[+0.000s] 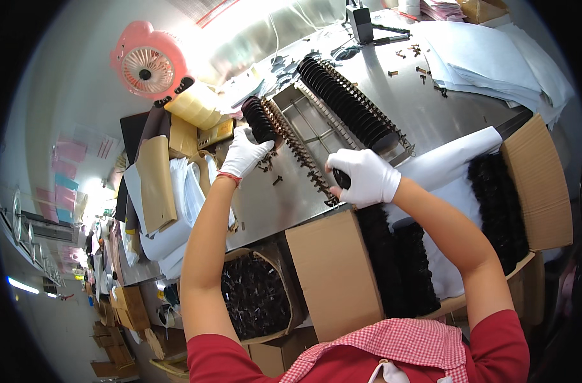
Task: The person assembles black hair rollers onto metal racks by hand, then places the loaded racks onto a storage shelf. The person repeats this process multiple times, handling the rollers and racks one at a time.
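Note:
My left hand (247,154), in a white glove, rests against the near end of a short row of glossy black discs (259,119), thumb and fingers around it. These discs stand at the far part of a metal rack (291,103), beside a rail lined with small brass-coloured and dark clips (298,148). My right hand (365,177), gloved with fingertips bare, grips a glossy black rounded piece (341,178) near the rail's front end. A longer row of black discs (346,105) fills the rack's other side, with clips along its edge.
Loose small screw-like parts (277,180) lie on the metal table (262,206). A cardboard box (537,186) at right holds rows of black pieces and white sheets. Below, another box (257,297) is full of dark parts. A pink fan (147,62) stands back left; white sheets (482,62) lie back right.

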A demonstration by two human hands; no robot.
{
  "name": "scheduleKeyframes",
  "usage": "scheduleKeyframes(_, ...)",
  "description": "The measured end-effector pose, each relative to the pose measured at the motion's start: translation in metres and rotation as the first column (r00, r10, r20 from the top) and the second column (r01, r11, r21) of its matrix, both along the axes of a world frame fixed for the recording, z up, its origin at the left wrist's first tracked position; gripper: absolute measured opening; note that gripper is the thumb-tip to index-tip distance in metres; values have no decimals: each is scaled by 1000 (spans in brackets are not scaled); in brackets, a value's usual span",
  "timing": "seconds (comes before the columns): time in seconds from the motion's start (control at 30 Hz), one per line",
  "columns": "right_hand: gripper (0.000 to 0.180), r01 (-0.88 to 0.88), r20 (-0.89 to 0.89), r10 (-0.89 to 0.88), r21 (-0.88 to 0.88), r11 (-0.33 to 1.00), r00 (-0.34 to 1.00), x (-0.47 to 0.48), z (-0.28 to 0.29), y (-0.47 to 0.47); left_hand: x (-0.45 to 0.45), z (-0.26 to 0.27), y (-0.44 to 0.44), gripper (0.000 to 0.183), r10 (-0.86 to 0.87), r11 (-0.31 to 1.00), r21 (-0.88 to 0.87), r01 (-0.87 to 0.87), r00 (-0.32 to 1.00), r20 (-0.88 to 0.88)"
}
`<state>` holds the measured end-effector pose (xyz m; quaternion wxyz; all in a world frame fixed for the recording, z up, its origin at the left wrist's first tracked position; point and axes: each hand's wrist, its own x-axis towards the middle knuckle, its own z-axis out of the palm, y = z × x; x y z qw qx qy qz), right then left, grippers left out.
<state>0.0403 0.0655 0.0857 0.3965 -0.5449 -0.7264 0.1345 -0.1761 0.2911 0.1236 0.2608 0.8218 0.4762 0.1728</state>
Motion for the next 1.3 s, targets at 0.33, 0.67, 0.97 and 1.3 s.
scheduleKeyframes(0.33, 25, -148, -108, 146, -14, 989, 983, 15, 10, -2, 38, -10, 9, 39, -159, 987, 13, 162, 977, -140)
scheduleKeyframes(0.67, 65, 252, -348, -209, 82, 964, 914, -12, 8, -1, 36, 35, -64, 28, -59, 996, 60, 62, 997, -47)
scheduleKeyframes(0.97, 45, 267, -271, -232, 100, 958, 934, -19, 18, -4, 23, 42, -62, 19, -583, 806, -105, 582, 812, 30)
scheduleKeyframes(1.3, 44, -135, -97, 125, -94, 986, 987, 14, 7, 1, 53, -9, 107, 97, -340, 897, 244, 368, 929, -147)
